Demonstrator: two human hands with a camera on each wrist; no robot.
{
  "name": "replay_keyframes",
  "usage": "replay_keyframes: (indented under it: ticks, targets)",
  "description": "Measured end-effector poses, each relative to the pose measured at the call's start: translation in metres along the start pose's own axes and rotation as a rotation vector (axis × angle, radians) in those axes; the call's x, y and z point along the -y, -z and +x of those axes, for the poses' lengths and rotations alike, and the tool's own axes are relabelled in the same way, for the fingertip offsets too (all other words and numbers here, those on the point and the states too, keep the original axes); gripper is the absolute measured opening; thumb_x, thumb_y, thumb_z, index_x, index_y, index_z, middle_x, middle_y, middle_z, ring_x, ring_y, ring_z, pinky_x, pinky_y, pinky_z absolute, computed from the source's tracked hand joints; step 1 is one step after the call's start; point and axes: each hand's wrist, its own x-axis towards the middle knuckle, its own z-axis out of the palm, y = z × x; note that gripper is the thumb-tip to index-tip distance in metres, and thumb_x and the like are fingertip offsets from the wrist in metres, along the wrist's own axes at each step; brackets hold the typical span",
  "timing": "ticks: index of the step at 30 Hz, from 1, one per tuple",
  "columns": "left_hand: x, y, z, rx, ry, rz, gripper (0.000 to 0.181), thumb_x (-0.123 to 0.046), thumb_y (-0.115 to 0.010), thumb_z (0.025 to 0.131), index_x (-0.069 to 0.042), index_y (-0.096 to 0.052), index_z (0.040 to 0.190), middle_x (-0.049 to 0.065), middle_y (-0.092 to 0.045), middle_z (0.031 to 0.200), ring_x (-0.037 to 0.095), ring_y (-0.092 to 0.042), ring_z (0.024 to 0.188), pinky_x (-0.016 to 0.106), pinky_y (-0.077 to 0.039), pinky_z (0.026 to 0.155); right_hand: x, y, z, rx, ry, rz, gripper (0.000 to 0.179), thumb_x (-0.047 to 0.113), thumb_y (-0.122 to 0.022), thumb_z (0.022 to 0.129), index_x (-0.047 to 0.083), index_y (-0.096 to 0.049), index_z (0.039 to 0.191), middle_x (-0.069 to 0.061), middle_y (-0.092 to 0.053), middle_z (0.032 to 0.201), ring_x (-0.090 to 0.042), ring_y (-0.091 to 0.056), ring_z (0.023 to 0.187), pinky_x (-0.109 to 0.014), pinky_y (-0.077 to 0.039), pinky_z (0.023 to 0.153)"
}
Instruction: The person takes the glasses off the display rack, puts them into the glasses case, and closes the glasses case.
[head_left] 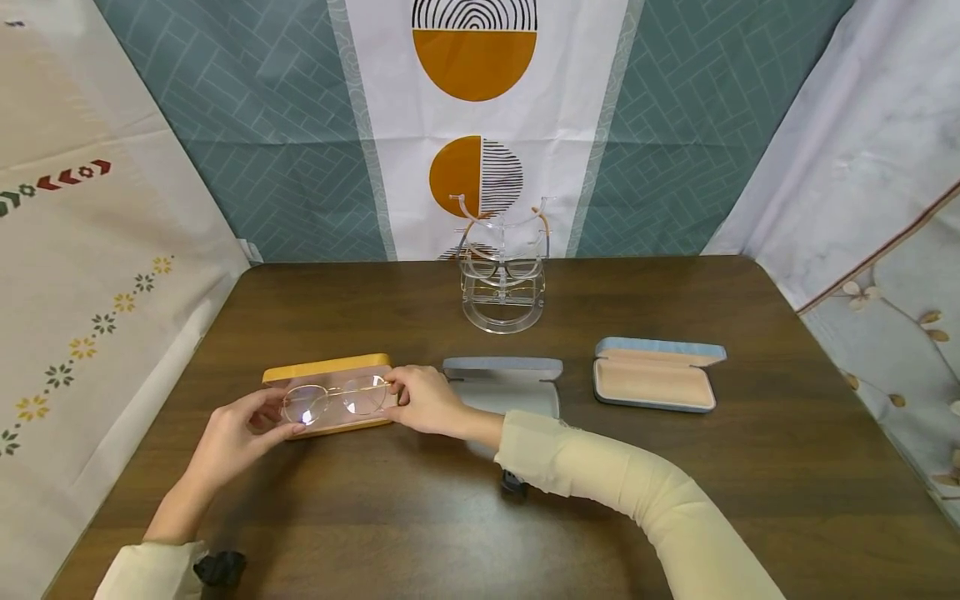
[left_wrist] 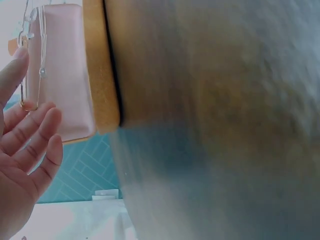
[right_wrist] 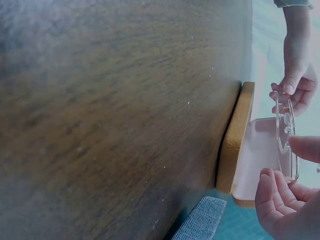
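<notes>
Glasses (head_left: pixel 334 391), thin gold rims: left of centre in the head view, over the open yellow case (head_left: pixel 326 367), seemingly just clear of its lining. Held at both ends, probably to keep the slender frame level. Left hand (head_left: pixel 238 432) pinches one end, outer fingers loosely bent; right hand (head_left: pixel 427 402) pinches the other, its sleeve (head_left: pixel 600 467) slanting up from lower right. Grey case (head_left: pixel 502 367) mid-frame, partly hidden behind right wrist; blue case (head_left: pixel 656 389) right of it, lid up. Clear stand (head_left: pixel 502 321), upper centre, far side of bench (head_left: pixel 360 517).

glasses (left_wrist: pixel 42 71) seemingly cut off by left wrist view's edge, tabletop (left_wrist: pixel 220 110) blurred there, gray case (head_left: pixel 517 396) partly behind right arm (head_left: pixel 483 427)
</notes>
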Motion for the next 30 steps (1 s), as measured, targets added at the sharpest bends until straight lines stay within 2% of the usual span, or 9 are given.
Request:
replay_keyframes:
  ticks: [6,13,18,25,30]
  targets:
    - [0.007,0.002,0.002,0.049,0.008,0.038,0.043,-0.009,-0.084,0.057,0.0,-0.063,0.094,0.0,-0.061,0.069,0.005,-0.053,0.057,0.016,-0.043,0.051,0.001,-0.003,0.005,0.043,-0.023,-0.02,0.045,0.019,-0.074,0.074,0.002,-0.06,0.113,-0.001,-0.063,0.092,-0.009,-0.06,0.076,-0.015,-0.041,0.07]
    - [0.015,-0.002,0.002,0.073,-0.017,0.099,0.041,-0.009,-0.084,0.057,0.0,-0.063,0.091,-0.001,-0.057,0.07,0.01,-0.053,0.057,0.026,-0.045,0.05,0.004,-0.007,0.007,0.122,-0.052,-0.084,0.053,0.024,-0.074,0.073,0.005,-0.057,0.12,0.0,-0.061,0.098,-0.009,-0.055,0.081,-0.019,-0.041,0.069]
    - [0.019,-0.003,0.004,0.121,-0.001,0.12,0.04,-0.01,-0.084,0.058,-0.001,-0.062,0.09,-0.003,-0.055,0.07,0.009,-0.051,0.058,0.026,-0.043,0.05,0.004,-0.009,0.009,0.156,-0.068,-0.137,0.057,0.026,-0.075,0.072,0.008,-0.056,0.122,0.001,-0.06,0.099,-0.011,-0.055,0.084,-0.021,-0.042,0.069]
    - [0.023,-0.006,0.008,0.204,0.009,0.181,0.038,-0.015,-0.082,0.063,0.0,-0.061,0.09,-0.004,-0.047,0.065,0.009,-0.043,0.056,0.025,-0.035,0.048,0.002,-0.014,0.013,0.211,-0.084,-0.189,0.066,0.028,-0.076,0.07,0.006,-0.051,0.128,-0.004,-0.059,0.114,-0.018,-0.054,0.105,-0.026,-0.044,0.084]
    - [0.022,-0.005,0.011,0.265,0.033,0.261,0.039,-0.021,-0.08,0.067,-0.001,-0.061,0.095,-0.001,-0.05,0.072,0.013,-0.043,0.058,0.03,-0.035,0.049,0.002,-0.017,0.015,0.25,-0.095,-0.228,0.07,0.029,-0.077,0.07,0.005,-0.049,0.129,-0.007,-0.051,0.128,-0.02,-0.049,0.115,-0.027,-0.042,0.09]
